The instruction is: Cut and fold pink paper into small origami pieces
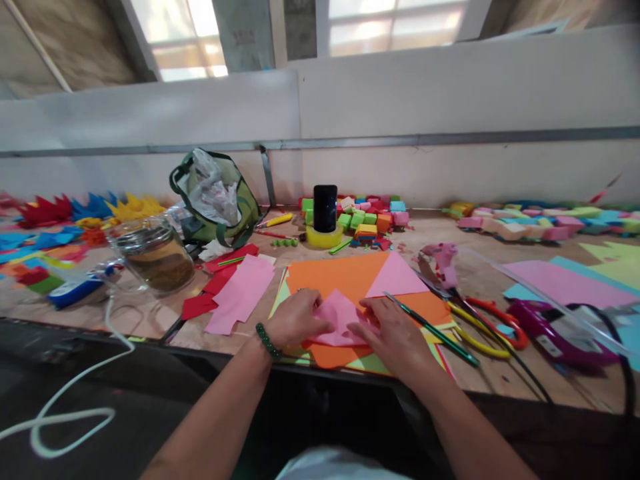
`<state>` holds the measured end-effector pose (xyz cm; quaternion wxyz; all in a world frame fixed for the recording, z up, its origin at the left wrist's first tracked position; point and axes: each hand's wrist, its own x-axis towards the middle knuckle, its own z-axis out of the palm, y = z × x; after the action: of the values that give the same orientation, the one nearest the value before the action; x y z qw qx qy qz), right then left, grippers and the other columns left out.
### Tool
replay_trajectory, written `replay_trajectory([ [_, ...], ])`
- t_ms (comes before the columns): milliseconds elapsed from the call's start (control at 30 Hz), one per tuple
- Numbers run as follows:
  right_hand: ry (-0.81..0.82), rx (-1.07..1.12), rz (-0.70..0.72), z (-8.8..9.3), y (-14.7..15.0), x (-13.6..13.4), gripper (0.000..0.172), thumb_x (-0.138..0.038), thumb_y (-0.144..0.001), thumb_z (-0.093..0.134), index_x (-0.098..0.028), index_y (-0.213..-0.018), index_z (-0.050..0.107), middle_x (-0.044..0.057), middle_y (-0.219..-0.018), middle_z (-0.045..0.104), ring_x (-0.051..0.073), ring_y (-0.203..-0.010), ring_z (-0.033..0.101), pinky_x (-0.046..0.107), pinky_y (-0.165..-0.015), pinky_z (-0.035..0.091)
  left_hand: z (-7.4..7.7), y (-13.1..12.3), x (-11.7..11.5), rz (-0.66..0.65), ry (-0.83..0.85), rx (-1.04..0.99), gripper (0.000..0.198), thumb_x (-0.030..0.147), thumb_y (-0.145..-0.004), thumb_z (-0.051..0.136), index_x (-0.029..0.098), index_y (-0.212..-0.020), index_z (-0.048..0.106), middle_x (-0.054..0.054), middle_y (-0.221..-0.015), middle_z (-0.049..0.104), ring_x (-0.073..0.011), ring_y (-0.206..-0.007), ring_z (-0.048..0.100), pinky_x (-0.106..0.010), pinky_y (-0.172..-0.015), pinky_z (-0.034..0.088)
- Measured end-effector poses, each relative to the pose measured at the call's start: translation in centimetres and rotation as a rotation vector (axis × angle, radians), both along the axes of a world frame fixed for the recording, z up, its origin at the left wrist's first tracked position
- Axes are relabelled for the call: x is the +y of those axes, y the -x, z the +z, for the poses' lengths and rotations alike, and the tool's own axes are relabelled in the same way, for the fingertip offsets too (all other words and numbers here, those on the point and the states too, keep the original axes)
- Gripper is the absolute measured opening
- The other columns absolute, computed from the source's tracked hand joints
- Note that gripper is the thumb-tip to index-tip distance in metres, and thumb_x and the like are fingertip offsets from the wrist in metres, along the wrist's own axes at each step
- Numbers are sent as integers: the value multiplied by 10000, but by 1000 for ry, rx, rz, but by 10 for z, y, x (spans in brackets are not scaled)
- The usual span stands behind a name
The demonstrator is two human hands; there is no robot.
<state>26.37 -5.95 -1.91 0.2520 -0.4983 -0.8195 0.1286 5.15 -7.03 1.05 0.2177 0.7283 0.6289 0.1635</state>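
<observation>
A small pink paper piece (339,319) lies partly folded on an orange sheet (340,277) at the near edge of the table. My left hand (295,320) presses its left side, fingers curled and pinching the fold. A green bead bracelet (267,341) sits on that wrist. My right hand (393,330) holds down the paper's right side with fingers bent on it. A pink triangle (395,277) rests on the orange sheet behind. A green pencil (430,329) lies just right of my right hand.
Scissors with red and yellow handles (485,320), a purple tool (555,330), a glass jar (155,257), a green bag (215,197), a black phone standing in yellow tape (325,213), coloured paper cubes (370,220), loose pink and red sheets (240,293), a white cord (75,393).
</observation>
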Motion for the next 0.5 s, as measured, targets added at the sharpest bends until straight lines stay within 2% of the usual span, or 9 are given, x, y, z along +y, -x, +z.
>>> replay_trajectory([
  [67, 27, 64, 7, 1, -1, 0, 480, -433, -785, 648, -152, -1165, 567, 119, -1082, 641, 252, -995, 582, 408, -877, 456, -2, -1, -4, -24, -16, -177, 240, 371, -723, 629, 162, -683, 517, 39, -641, 465, -117, -605, 432, -237, -530, 282],
  [133, 101, 144, 12, 7, -2, -1, 536, -436, -753, 675, -161, -1198, 560, 105, -1072, 656, 236, -963, 600, 383, -847, 474, -2, -1, -10, -74, 0, -379, 244, 339, -765, 590, 161, -644, 475, 58, -608, 404, -95, -583, 380, -224, -528, 276],
  [200, 190, 209, 38, 16, -4, -3, 393, -419, -761, 660, -181, -1072, 627, 56, -935, 685, 194, -826, 617, 318, -739, 489, 2, -2, -17, -116, 28, -512, 279, 345, -785, 585, 157, -627, 452, 63, -602, 383, -84, -581, 355, -215, -529, 278],
  [267, 244, 249, 83, 26, -7, -6, 222, -402, -786, 622, -191, -838, 666, 7, -742, 667, 157, -682, 585, 268, -634, 460, 7, -2, -24, -136, 47, -537, 305, 362, -801, 583, 150, -618, 462, 62, -596, 384, -79, -575, 343, -211, -523, 275],
  [333, 260, 277, 121, 35, -9, -10, 246, -399, -803, 595, -186, -688, 642, -10, -643, 633, 140, -621, 550, 248, -585, 425, 14, -5, -30, -143, 39, -500, 316, 385, -802, 602, 140, -626, 509, 57, -592, 409, -81, -574, 353, -212, -520, 279],
  [400, 272, 293, 152, 41, -9, -16, 258, -398, -809, 590, -183, -674, 641, -14, -628, 626, 135, -613, 544, 240, -579, 412, 21, -9, -35, -147, -2, -502, 287, 385, -790, 633, 129, -671, 581, 43, -622, 493, -91, -602, 413, -209, -545, 318],
  [500, 292, 264, 192, 48, -10, -25, 248, -384, -826, 583, -183, -692, 639, -13, -649, 631, 135, -634, 554, 234, -602, 413, 26, -16, -38, -149, -42, -636, 208, 324, -809, 625, 122, -807, 677, -8, -774, 661, -135, -732, 551, -214, -666, 417],
])
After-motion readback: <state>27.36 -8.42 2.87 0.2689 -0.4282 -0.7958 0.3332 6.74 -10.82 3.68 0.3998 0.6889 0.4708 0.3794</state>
